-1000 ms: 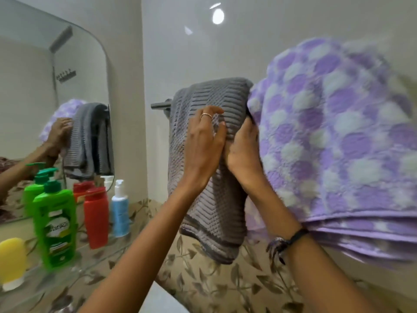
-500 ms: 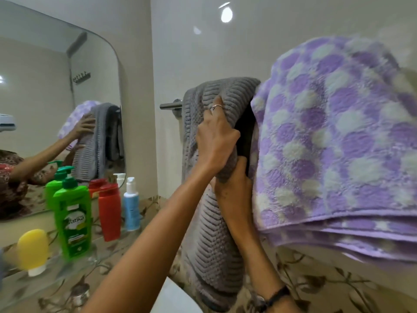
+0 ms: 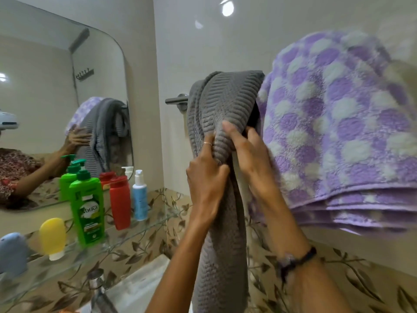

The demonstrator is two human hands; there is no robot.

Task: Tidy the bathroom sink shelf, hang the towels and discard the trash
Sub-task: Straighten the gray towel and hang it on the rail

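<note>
A grey ribbed towel [image 3: 223,98] hangs over the metal towel bar [image 3: 174,100] on the wall. My left hand [image 3: 206,177] and my right hand [image 3: 250,154] both pinch its front layer at mid-height, bunching the cloth between them. Right beside it a purple and white spotted towel [image 3: 338,132] is draped over the same bar, folded thick. On the glass shelf [image 3: 140,231] under the mirror stand a green pump bottle [image 3: 88,206], a red bottle [image 3: 120,202], a blue pump bottle [image 3: 140,195], a yellow tube [image 3: 53,238] and a pale blue item [image 3: 12,251].
The mirror [image 3: 56,98] fills the left wall and reflects the towels and my arm. A chrome tap [image 3: 99,290] and the white sink edge [image 3: 140,283] lie below the shelf. Leaf-patterned tiles run along the lower wall.
My hands slid down the grey towel from near the bar to mid-height and now gather the cloth. The view has shifted right, so the shelf bottles sit nearer the middle.
</note>
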